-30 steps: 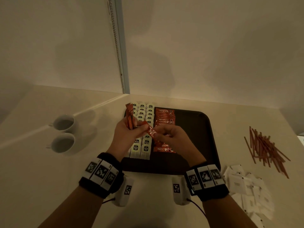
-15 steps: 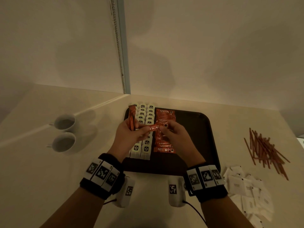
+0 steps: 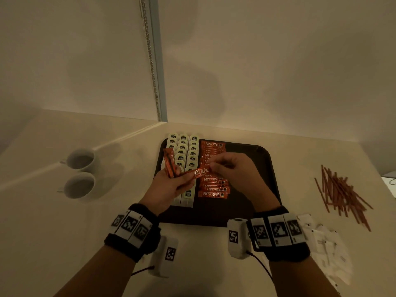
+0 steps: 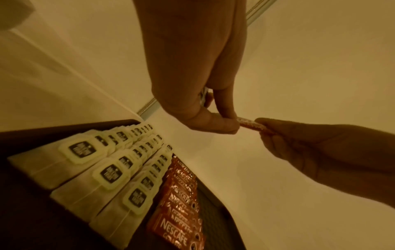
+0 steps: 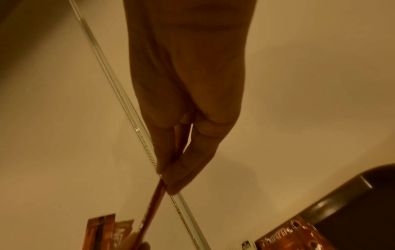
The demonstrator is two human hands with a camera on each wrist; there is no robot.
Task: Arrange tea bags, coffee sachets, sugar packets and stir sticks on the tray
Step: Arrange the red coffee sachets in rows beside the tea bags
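Orange coffee sachet point(image 3: 200, 173) now levelled out over tray point(image 3: 272, 168), pinched at both ends by left hand point(image 3: 169, 187), also clutching spare sachets point(image 3: 169, 162), and right hand point(image 3: 233, 170); probably next onto sachet column point(image 3: 213, 187) beside tea bags point(image 3: 185, 151).

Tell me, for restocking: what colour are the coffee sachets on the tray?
Orange-red with white lettering; the coffee sachets show best in the head view.
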